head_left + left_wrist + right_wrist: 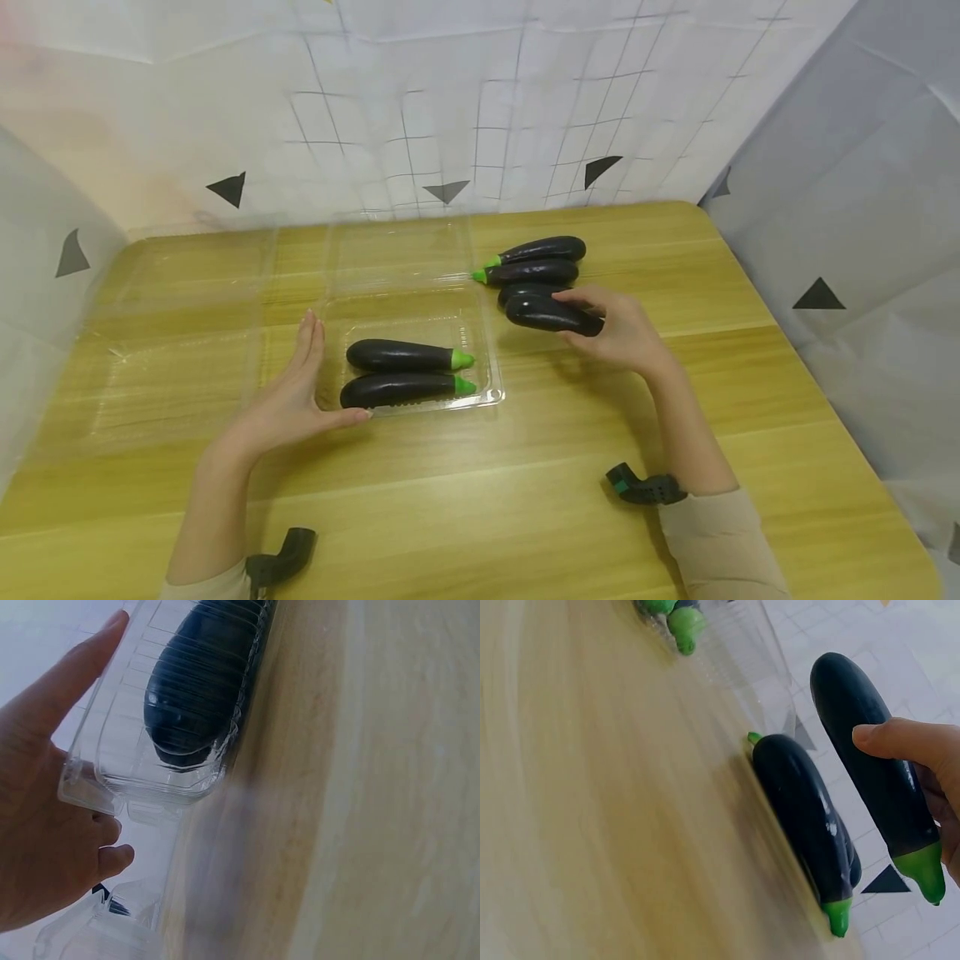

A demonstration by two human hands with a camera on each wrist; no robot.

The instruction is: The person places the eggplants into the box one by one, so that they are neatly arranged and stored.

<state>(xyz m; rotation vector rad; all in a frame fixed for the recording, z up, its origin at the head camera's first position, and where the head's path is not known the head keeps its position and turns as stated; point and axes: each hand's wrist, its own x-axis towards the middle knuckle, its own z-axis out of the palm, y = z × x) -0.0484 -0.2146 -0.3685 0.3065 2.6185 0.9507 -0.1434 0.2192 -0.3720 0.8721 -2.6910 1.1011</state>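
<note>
In the head view, my right hand (618, 332) grips a dark purple eggplant (546, 312) between thumb and fingers. The right wrist view shows this eggplant (855, 742) raised off the table, its green stem end pointing down. Below and behind it, three more eggplants (542, 272) lie close together. A clear plastic box (491, 395) stands with its lid (397, 250) folded back. Two eggplants (397, 357) lie side by side inside, green stems to the right. My left hand (288, 400) rests at the box's left front corner, fingers straight and thumb spread along the front rim.
Another clear plastic box (176, 383), also with its lid back, stands on the left of the wooden table (450, 508). White sheets (420, 100) with dark triangles and grid lines enclose the table's back and sides. Each wrist carries a black camera mount (645, 487).
</note>
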